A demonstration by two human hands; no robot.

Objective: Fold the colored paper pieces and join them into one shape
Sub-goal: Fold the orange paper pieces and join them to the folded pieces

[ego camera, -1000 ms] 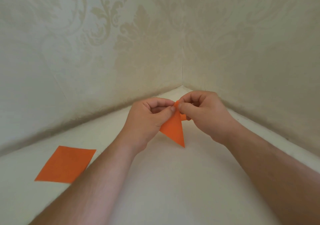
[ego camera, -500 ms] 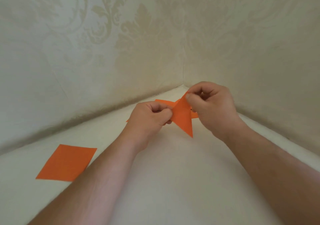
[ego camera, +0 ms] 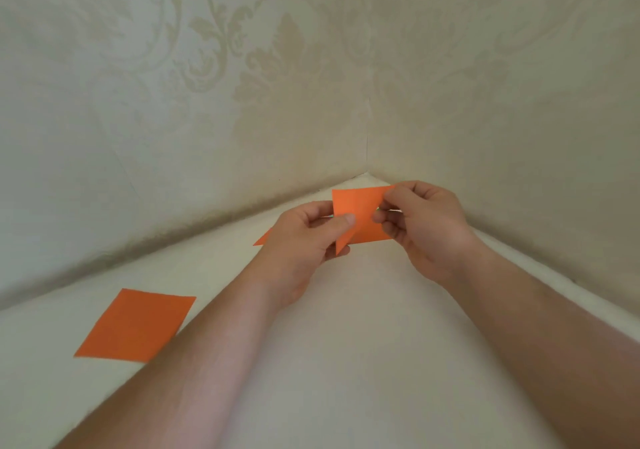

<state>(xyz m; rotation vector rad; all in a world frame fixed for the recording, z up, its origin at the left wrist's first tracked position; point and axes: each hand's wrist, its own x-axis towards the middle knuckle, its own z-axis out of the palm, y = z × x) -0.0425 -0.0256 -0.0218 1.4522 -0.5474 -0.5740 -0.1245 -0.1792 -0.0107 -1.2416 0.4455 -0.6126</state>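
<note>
We saw both hands holding folded paper [ego camera: 360, 214] in air above white surface [ego camera: 346, 362], near wall corner. Left hand [ego camera: 304, 240] pinched paper's left edge, thumb on front. Right hand [ego camera: 422, 227] pinched its right edge with fingertips, fingers curled. Paper's lower point hung down by left thumb. We noted flat sheet [ego camera: 135, 325] lying at left, well apart. Orange tip [ego camera: 262, 239] showed behind left hand; what it belonged to, we couldn't tell.

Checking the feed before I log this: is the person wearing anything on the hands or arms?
Nothing visible. The left hand and right hand are bare, with no gloves, rings, watch or bands, and both forearms are uncovered to the frame edge, with no sleeves showing.
</note>
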